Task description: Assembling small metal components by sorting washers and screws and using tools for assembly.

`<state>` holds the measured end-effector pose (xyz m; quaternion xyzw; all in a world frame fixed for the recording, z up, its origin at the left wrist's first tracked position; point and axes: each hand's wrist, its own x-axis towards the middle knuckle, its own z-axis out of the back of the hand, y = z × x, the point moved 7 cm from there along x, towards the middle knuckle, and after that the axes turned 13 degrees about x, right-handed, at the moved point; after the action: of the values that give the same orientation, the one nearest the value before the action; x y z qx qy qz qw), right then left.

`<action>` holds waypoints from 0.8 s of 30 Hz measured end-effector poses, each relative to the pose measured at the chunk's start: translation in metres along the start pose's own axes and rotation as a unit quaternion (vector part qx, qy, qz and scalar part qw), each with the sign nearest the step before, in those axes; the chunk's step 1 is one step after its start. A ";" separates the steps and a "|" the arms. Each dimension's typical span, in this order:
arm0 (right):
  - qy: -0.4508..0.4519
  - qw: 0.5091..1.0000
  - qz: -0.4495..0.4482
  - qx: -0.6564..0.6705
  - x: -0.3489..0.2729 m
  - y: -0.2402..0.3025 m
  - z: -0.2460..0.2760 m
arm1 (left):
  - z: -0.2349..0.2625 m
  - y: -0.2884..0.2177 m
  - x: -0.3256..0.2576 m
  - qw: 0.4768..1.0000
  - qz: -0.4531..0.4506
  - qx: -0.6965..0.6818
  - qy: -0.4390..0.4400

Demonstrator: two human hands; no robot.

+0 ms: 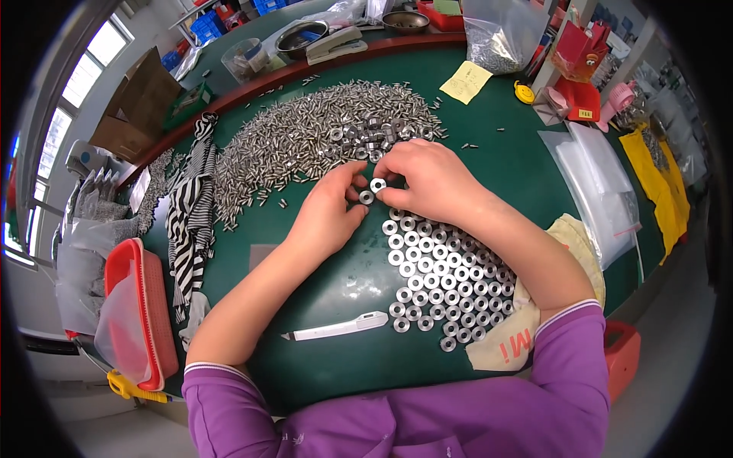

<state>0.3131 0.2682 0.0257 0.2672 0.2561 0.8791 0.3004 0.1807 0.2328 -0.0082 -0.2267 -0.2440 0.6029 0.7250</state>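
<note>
Nearest you, a white pen-shaped tool (336,329) lies on the green counter (321,282), just left of the metal rings (439,278) set flat in neat rows, likely for easy counting. Beyond them, your left hand (324,214) pinches one ring (366,197) and your right hand (427,179) pinches another (378,184), close together. Farther off, the heap of small metal pins (305,141) crowds the reach; a striped cloth (187,221) lies left.

Pin heap (305,137) ahead, washer rows (439,267) rightward
</note>
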 end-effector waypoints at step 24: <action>0.153 0.984 0.033 0.083 -0.006 0.001 -0.018 | 0.138 0.127 -0.150 0.965 0.238 0.109 -0.006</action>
<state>0.3052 0.2586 0.0109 0.1620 0.3624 0.8945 0.2054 -0.0260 0.1112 0.0079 -0.1944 -0.1198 0.7826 0.5792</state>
